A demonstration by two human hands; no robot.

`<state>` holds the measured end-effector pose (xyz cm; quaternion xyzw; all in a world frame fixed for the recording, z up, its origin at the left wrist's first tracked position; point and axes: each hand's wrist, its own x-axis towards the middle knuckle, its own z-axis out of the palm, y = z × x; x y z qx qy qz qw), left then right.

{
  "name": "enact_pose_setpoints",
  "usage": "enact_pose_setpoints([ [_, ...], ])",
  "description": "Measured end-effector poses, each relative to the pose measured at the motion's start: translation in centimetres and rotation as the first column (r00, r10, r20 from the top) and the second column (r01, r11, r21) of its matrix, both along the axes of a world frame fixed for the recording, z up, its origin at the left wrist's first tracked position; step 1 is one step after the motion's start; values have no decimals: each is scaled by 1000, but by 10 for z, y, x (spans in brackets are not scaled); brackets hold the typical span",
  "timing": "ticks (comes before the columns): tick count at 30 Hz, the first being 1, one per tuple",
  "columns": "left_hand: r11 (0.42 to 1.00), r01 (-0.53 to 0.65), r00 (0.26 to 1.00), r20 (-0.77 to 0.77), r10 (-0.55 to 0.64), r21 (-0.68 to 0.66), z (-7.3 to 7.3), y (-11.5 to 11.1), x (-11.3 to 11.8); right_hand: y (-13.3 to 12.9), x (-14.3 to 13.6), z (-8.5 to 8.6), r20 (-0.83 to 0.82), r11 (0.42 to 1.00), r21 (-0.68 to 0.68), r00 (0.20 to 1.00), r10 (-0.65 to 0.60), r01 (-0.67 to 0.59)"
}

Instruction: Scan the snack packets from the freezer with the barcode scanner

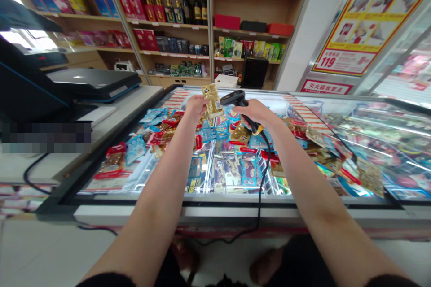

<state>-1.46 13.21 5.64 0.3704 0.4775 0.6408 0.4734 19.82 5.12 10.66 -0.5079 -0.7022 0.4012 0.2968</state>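
My left hand (196,106) pinches a gold snack packet (212,102) upright above the glass freezer top. Just right of it, my right hand (253,112) is wrapped round the handle of a black barcode scanner (233,97), whose head points at the packet. The two are close together. A black cable (261,188) runs from the scanner's base down over the freezer's front edge. Beneath both hands, blue packets (135,149), red packets (113,160) and gold packets lie in loose heaps on the glass.
A counter (134,103) with a scale (97,81) and a dark machine stands at the left. The freezer's front rim (134,213) is near my body. Stocked shelves (198,27) stand behind; a poster (367,22) hangs at the right.
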Motion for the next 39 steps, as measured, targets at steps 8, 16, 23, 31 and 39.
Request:
enact_pose_setpoints([
  [8,1000,-29,999,38,29,-11,0,-1,1,10,5,-7,47,999,35,998,33,-34],
  [16,998,-56,997,47,57,-24,-1,-1,3,12,8,-9,-18,1000,-21,1000,22,-22],
  [23,999,-29,999,13,30,-36,-12,5,19,14,22,-1,29,998,-51,999,-41,43],
  [31,996,78,997,-24,-80,-45,-14,8,70,10,69,19,-31,957,-69,958,-286,283],
  [39,986,163,903,-397,-165,-39,-20,10,133,11,100,24,-57,906,-44,905,-422,420],
])
